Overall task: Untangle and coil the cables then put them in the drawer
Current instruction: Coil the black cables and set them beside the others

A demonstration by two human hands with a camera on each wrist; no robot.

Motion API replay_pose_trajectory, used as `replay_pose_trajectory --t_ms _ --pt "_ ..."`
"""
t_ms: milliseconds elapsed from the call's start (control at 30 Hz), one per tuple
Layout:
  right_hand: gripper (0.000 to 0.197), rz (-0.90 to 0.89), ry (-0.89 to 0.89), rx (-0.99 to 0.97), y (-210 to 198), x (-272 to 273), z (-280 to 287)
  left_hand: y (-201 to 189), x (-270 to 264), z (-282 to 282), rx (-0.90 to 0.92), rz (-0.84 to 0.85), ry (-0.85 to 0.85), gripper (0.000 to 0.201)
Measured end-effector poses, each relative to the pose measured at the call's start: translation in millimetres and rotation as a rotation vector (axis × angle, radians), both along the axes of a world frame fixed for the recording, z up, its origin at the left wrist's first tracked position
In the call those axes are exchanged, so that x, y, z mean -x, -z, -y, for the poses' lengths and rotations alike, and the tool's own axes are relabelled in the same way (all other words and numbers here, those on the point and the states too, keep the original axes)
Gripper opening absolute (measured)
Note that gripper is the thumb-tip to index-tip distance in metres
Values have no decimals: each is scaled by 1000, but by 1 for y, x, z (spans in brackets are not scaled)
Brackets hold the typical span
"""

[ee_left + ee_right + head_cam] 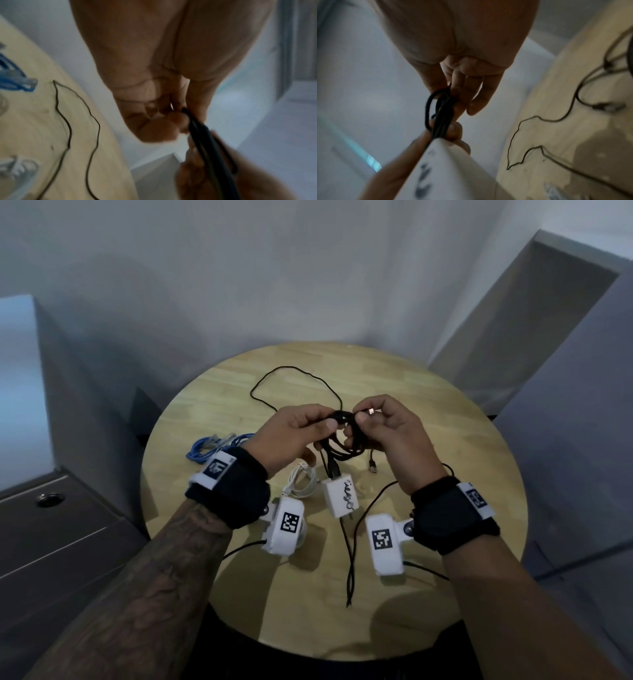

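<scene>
— Both of ours are up over the round table [445, 440]: our left hand [294, 436] pinches the black cable bundle [342, 436] with curled fingers, our right hand [387, 429] pinches its other side.

— And the rest?

— White adapter [340, 498] dangling at six o'clock below the bundle; blue cable [212, 445] lying at nine; white cable [303, 481] just beside the adapter.

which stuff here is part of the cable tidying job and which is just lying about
Job: black cable bundle held by left hand and right hand; blue cable; white cable; thin black wire; drawer unit.
Lying about: white adapter; round table.
</scene>
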State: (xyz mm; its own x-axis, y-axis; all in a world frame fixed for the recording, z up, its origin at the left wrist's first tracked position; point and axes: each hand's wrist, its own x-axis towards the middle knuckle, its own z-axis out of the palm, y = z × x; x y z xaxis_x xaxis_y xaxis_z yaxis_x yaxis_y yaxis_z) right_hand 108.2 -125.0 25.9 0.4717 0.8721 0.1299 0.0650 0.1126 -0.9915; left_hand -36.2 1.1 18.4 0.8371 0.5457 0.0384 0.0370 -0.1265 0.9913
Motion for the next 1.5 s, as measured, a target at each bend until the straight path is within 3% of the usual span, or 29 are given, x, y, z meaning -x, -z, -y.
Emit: replay_pose_trajectory --t_ms 67,133,300,433,567,633,733,800,900,967,1033,1067,1133,1233,1333,1400,1500 --pt "10 -113 -60 32 -2 -3 -2 -3 2 0 77 10 55 24" --pt "14 -71 -61 80 -3 -11 -4 -5 3 -1 65 10 10 23" --pt "21 339 241 292 26 -59 -1 -13 12 -37 62 53 -305 16" --pt "40 783 142 612 76 -81 -7 -14 22 -96 145 25 -467 10" --pt "60 927 113 961 100 -94 -13 0 29 -145 331 -24 -649 14" --pt "52 972 163 1050 100 -97 -11 11 29 -159 404 -48 -748 20" --pt "19 943 187 1035 100 -102 -7 34 30 -176 449 -142 -819 13" --pt "13 929 160 1050 99 -105 -6 48 33 -182 432 -269 -825 16" --pt "16 919 110 1101 94 -105 -4 61 33 -177 385 -439 -768 25" --pt "16 880 111 1090 88 -102 -2 69 35 -181 89 -790 -666 32" --pt "17 813 136 1014 81 -101 -1 104 42 -226 -220 -973 -583 48" --pt "16 767 158 957 78 -100 0 122 42 -251 -292 -1067 -561 56" --pt "8 678 215 834 68 -99 5 114 37 -250 -441 -1212 -498 65" --pt "6 595 257 670 50 -96 14 38 21 -169 -479 -985 -539 30" --pt "11 575 271 505 32 -88 23 -1 -1 -124 -459 -480 -640 36" --pt "15 571 279 403 23 -79 26 -15 -18 -79 -348 -275 -463 19" --pt "18 529 273 277 12 -61 31 -18 -40 -6 -56 -277 -47 35"
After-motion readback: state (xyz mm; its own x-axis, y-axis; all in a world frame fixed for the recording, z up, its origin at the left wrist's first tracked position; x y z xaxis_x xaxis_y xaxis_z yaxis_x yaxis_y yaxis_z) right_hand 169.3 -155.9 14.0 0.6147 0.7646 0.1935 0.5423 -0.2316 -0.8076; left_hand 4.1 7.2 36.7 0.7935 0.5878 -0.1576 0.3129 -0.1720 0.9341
